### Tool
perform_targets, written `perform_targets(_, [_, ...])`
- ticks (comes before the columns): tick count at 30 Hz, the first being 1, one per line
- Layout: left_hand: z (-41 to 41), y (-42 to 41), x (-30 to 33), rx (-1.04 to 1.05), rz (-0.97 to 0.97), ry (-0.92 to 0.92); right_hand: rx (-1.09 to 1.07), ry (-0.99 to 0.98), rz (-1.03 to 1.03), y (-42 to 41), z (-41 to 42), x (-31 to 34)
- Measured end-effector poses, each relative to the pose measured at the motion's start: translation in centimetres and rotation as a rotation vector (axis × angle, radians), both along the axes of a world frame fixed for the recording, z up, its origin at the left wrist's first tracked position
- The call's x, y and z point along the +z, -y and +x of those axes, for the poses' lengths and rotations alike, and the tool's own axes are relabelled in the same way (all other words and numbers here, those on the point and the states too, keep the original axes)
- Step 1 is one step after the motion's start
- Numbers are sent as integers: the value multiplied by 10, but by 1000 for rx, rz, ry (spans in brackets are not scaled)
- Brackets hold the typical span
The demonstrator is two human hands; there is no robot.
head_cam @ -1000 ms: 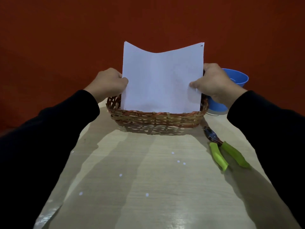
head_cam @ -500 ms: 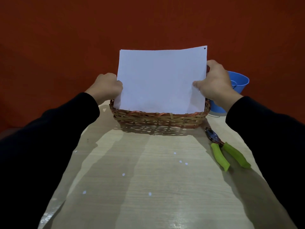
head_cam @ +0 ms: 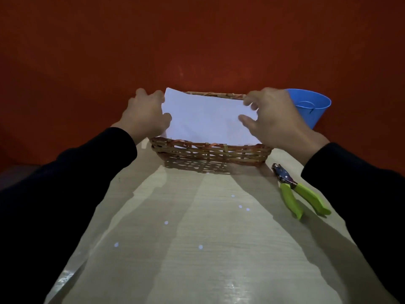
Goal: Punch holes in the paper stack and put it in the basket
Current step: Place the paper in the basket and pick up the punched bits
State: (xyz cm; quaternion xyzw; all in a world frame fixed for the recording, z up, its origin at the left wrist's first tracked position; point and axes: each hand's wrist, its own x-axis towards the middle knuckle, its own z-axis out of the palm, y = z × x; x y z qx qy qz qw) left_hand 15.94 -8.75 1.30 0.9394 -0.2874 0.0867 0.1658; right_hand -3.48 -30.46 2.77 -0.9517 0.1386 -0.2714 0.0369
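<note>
- paper stack [head_cam: 208,119] lies in the wicker basket [head_cam: 210,151], tilted, near edge down behind the near rim, far edge leaning up toward the far rim
- left hand [head_cam: 145,116] at the paper's left edge, thumb on top of the sheet, fingers past the far-left corner; looks like a loose pinch, frame is blurred there
- right hand [head_cam: 272,116] at the paper's right edge, thumb on the top face, index tip at the far-right corner, fingers curled; holds the edge lightly, blurred too
- both dark sleeves reach in from the near corners
- basket sits at the far middle of the table [head_cam: 197,260], long side facing the camera
- hole punch [head_cam: 299,191] with green handles lies on the table right of the basket's near corner, metal head pointing far, apart from the basket
- blue bucket [head_cam: 312,108] far right, behind the right hand, partly hidden by it
- small white paper dots [head_cam: 166,222] scattered on the table, near side of the basket
- red wall [head_cam: 197,40] behind everything
</note>
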Motion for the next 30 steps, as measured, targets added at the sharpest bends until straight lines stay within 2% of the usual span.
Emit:
perform_targets(2, [-23, -1, 3, -93, -45, 117, 291, 32, 23, -18, -22, -5])
perform_targets(4, [-56, -4, 2, -273, -167, 239, 484, -21, 37, -35, -47, -15])
perform_targets(7, [-113, -18, -4, -628, -289, 268, 582, -143, 52, -47, -79, -41])
perform_targets(9, [-137, -26, -18, -772, -179, 181, 590, -190, 44, -46, -92, -60])
perform_targets(12, [-152, -33, -46, -748, 18, 7, 554, -237, 79, -45, -102, -71])
perform_targets(16, [-151, -38, -66, -720, 112, -57, 553, -242, 90, -40, -113, -67])
perform_targets(24, [-159, -36, -67, -703, 264, -10, 595, -293, 210, -25, -127, -71])
perform_targets(30, [-162, -36, -66, -702, 307, 7, 603, -311, 196, -24, -128, -75])
